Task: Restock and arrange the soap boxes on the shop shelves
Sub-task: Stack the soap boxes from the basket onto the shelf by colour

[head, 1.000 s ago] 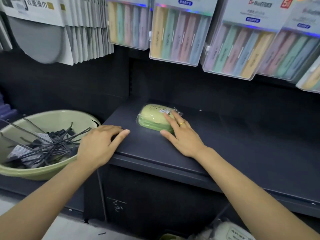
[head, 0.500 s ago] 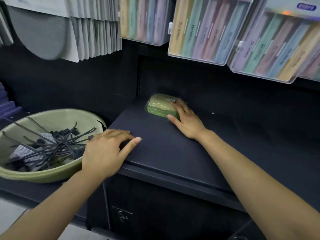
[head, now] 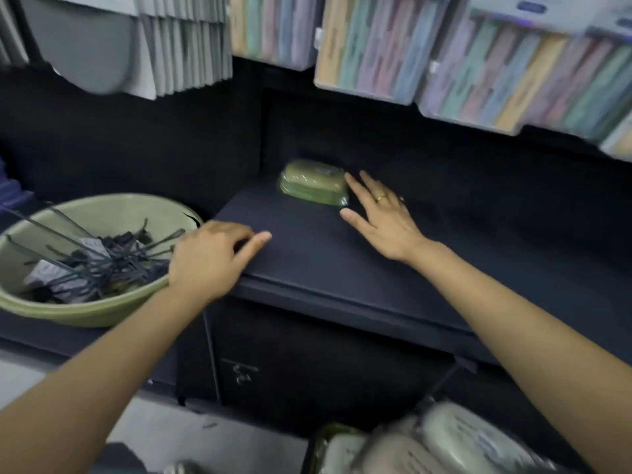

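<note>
A green soap box [head: 313, 182] in clear wrap lies at the back left corner of the dark shelf [head: 342, 268]. My right hand [head: 383, 217] lies flat on the shelf just right of the box, fingers straight, fingertips at or barely off its right end. My left hand [head: 212, 261] rests on the shelf's front left corner with fingers loosely bent, holding nothing. More wrapped soap boxes [head: 444, 443] show blurred at the bottom edge, below the shelf.
A pale green basin [head: 68, 309] full of black metal hooks sits on a lower ledge to the left. Packs of pastel toothbrushes [head: 376, 53] and grey cloth packs [head: 184, 46] hang above the shelf. The shelf stretches away bare to the right.
My right hand pushed the soap box back into the shelf's rear corner, then drew slightly off it. The left hand stayed at the shelf corner. The view tilted downward.
</note>
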